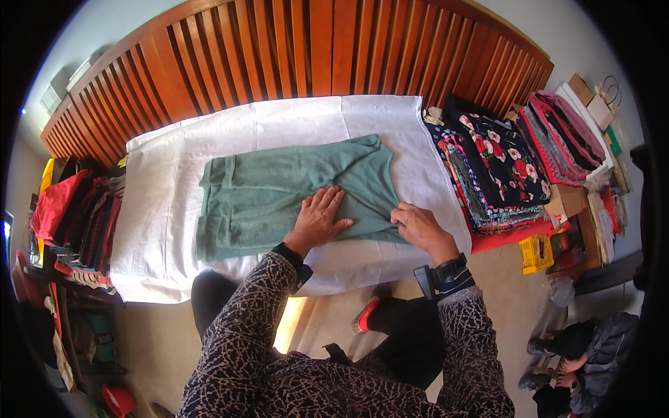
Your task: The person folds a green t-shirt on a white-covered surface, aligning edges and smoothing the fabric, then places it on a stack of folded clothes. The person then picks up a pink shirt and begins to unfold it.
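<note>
A green knit garment [272,204], partly folded over itself, lies flat on a white cloth [162,209]. My left hand [317,219] rests palm down on its middle, fingers spread. Near the garment's right end, my right hand [420,225] pinches the lower corner between thumb and fingers. Creases run from the middle of the garment towards that pinched corner. Both my wrists carry dark bands, with a black device on the right one.
Folded floral clothes [502,157] are stacked on the right, beside pink and grey folded clothes [564,136] and a yellow basket [536,254]. Another clothes pile [78,214] stands left. A slatted wooden headboard [313,47] rises behind. A seated person [590,360] is at lower right.
</note>
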A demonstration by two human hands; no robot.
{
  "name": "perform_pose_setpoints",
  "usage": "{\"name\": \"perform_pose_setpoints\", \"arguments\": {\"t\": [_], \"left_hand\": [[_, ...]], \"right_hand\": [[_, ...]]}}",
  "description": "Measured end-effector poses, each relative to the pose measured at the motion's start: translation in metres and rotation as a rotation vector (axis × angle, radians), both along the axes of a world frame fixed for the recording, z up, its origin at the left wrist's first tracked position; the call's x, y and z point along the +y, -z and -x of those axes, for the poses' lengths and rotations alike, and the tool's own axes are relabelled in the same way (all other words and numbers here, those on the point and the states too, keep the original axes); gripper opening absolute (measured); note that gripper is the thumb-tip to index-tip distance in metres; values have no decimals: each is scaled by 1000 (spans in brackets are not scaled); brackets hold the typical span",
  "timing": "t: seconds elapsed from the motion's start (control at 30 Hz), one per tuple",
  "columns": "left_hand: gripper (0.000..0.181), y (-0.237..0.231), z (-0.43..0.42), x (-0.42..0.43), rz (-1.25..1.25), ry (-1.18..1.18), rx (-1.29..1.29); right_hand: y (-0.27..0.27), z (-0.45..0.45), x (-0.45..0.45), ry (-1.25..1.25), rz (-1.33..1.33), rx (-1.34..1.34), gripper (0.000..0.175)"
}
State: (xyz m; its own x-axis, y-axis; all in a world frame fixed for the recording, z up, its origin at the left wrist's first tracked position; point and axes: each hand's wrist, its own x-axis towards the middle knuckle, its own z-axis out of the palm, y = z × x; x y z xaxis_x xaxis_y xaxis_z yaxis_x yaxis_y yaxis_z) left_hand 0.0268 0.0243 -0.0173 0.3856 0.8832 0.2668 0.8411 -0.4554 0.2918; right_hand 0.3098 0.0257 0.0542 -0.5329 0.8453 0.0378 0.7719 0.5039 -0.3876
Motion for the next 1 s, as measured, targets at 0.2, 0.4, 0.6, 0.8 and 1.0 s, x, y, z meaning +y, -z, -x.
{"name": "perform_pose_setpoints", "arguments": {"t": [0.2,0.4,0.6,0.8,1.0], "left_hand": [[79,-2,-1,-2,-12,4,-4],[80,-2,-1,-3,-12,1,-1],[80,-4,0,-5,-25,14,0],[78,-11,3,-6,21,48,-36],[55,-25,19,-6,-2,59,-209]], "right_hand": [[-18,12,-5,7,-143,209,21],[9,47,-2,-22,45,106,13],[19,43,13,62,302,-46,26],[13,46,20,34,339,-145,24],[0,54,26,50,299,-212,17]]}}
